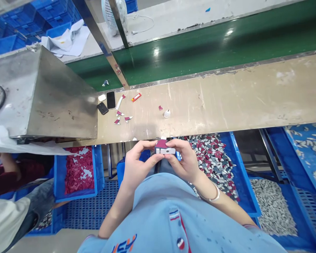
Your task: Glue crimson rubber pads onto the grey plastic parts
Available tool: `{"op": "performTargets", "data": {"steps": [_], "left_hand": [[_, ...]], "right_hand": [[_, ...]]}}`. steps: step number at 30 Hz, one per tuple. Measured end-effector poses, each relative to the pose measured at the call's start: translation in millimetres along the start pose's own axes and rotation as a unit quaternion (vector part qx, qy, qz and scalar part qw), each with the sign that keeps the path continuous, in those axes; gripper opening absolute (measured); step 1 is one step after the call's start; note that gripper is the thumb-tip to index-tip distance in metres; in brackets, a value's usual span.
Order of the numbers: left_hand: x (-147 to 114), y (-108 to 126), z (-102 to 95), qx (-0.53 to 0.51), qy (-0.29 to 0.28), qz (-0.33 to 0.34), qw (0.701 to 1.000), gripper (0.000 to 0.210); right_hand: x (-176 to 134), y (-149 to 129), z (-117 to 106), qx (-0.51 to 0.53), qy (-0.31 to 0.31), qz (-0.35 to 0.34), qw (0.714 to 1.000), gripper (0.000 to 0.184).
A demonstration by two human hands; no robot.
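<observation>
Between my two hands, in front of my body at the bench's near edge, is a small maroon, white and dark block-like plastic part (162, 144). My left hand (137, 161) pinches its left side with thumb and fingers. From the right, my right hand (184, 160) grips the same part, the thumb low on its white front face. A dark hole shows in that face. Whether the part is one piece or several fitted together, I cannot tell. Past the hands, a white pointed bottle (166, 114) and a tiny maroon piece (160, 108) rest on the bench (226, 95).
Maroon-and-white pieces (128, 119), a phone (111, 100) and a red-yellow stick (136, 97) lie at the bench's left, beside a metal box (63, 95). Blue crates (243, 182) of small parts flank me. A green conveyor belt (200, 45) runs behind; another person (10, 211) sits left.
</observation>
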State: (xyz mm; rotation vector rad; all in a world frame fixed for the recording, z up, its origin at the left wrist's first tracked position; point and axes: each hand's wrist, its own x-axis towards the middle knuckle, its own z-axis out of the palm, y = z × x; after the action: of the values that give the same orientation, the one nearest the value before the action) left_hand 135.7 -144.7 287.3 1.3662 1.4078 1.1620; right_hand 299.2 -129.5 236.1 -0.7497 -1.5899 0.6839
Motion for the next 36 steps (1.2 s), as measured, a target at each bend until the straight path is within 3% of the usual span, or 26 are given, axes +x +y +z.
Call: {"op": "performTargets", "data": {"steps": [5, 8, 11, 18, 21, 26, 31, 34, 36], "left_hand": [[3, -4, -4.6, 0.114, 0.003, 0.153, 0.982, 0.041], [5, -8, -6.3, 0.162, 0.004, 0.262, 0.951, 0.03], [6, -10, -10.5, 0.171, 0.002, 0.295, 0.94, 0.014], [5, -11, -30.8, 0.121, -0.046, 0.28, 0.951, 0.016], [1, -9, -38.5, 0.12, -0.047, 0.278, 0.952, 0.015], [-9, -17, -41.9, 0.151, -0.045, 0.275, 0.948, 0.008], [5, -44, -14.8, 0.171, -0.145, 0.133, 0.966, 0.013], [13, -49, 4.1, 0.177, -0.23, 0.085, 0.953, 0.02], [9, -44, 9.2, 0.119, -0.269, 0.044, 0.955, 0.033]], "right_hand": [[-3, -2, 4, -0.005, 0.02, 0.013, 1.0, 0.017], [-7, -3, 7, 0.009, 0.029, 0.044, 0.999, 0.018], [-7, -5, 11, 0.028, 0.009, 0.063, 0.998, 0.021], [3, -10, 21, 0.044, -0.003, 0.015, 0.999, 0.023], [4, -13, 27, 0.102, -0.043, 0.04, 0.993, 0.024], [-8, -15, 39, 0.121, -0.052, 0.098, 0.986, 0.035], [-55, 18, 33, 0.042, -0.019, 0.286, 0.957, 0.062], [-99, 67, 3, -0.049, 0.024, 0.4, 0.915, 0.063], [-131, 101, -30, -0.123, 0.05, 0.493, 0.86, 0.058]]}}
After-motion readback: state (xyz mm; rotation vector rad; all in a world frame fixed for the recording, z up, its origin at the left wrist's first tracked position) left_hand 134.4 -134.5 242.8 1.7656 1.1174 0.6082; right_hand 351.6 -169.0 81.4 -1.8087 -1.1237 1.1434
